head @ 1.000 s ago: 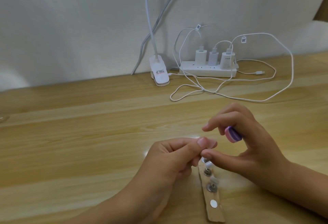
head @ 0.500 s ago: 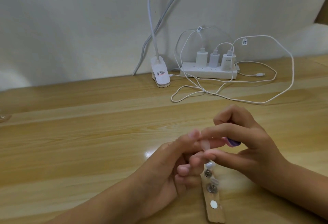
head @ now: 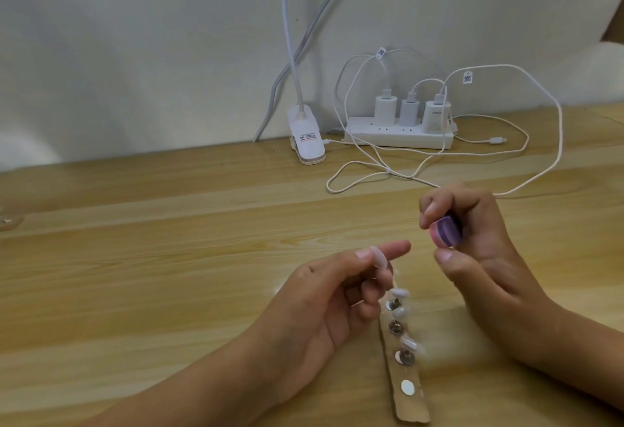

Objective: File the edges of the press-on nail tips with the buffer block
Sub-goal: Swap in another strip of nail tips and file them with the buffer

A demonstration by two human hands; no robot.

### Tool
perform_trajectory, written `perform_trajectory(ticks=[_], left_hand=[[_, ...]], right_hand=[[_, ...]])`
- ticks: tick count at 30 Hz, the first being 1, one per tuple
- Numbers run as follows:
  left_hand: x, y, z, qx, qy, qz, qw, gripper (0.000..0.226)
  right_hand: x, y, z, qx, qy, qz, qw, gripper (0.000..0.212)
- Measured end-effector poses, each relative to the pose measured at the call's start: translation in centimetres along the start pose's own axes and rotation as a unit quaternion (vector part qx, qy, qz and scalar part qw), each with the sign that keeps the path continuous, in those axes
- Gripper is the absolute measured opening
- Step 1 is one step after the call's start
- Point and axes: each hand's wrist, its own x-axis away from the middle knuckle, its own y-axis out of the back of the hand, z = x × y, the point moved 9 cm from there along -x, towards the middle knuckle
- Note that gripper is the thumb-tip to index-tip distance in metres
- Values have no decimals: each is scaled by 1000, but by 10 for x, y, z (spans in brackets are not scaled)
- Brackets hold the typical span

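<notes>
A wooden surface (head: 135,257) fills the view, with a pale wall (head: 135,55) behind its far edge. Two bare forearms reach in from the near edge.

The left hand (head: 324,295) is raised a little above the surface, toward the near edge, palm turned inward. Its thumb and first finger pinch a clear nail tip (head: 379,258), and its other fingers are curled beneath. The right hand (head: 483,257) is just to the right of it and apart from it. Its thumb and bent fingers grip a small pink and purple buffer block (head: 445,232), which is in the air, near the pinched nail tip but not touching it.

Along the far edge lies a white power strip (head: 398,137) with three white chargers (head: 410,110) plugged in. White cables (head: 560,129) loop from them across the far right part of the surface. Just left of the power strip, a white lamp clip (head: 305,139) is clamped at the far edge, its thin neck (head: 290,38) rising out of view.

Below the hands, a narrow cardboard strip (head: 413,409) lies flat and runs toward the near edge. It carries metal studs (head: 393,327) and one white round pad (head: 407,387). Several more nail tips (head: 410,342) lie on it, slightly blurred.
</notes>
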Motion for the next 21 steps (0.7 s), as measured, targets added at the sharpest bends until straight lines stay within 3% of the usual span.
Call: perform_trajectory(ticks=[4, 11, 21], left_hand=[[1, 8, -10, -53, -58, -39, 996, 18], [1, 15, -12, -44, -84, -82, 992, 11], [5, 23, -23, -138, -138, -123, 973, 25]], right_hand=[[-1, 3, 2, -9, 1, -18, 1000, 24], [-3, -2, 18, 124, 56, 5, 991, 24], [-2, -13, 18, 84, 46, 55, 994, 24]])
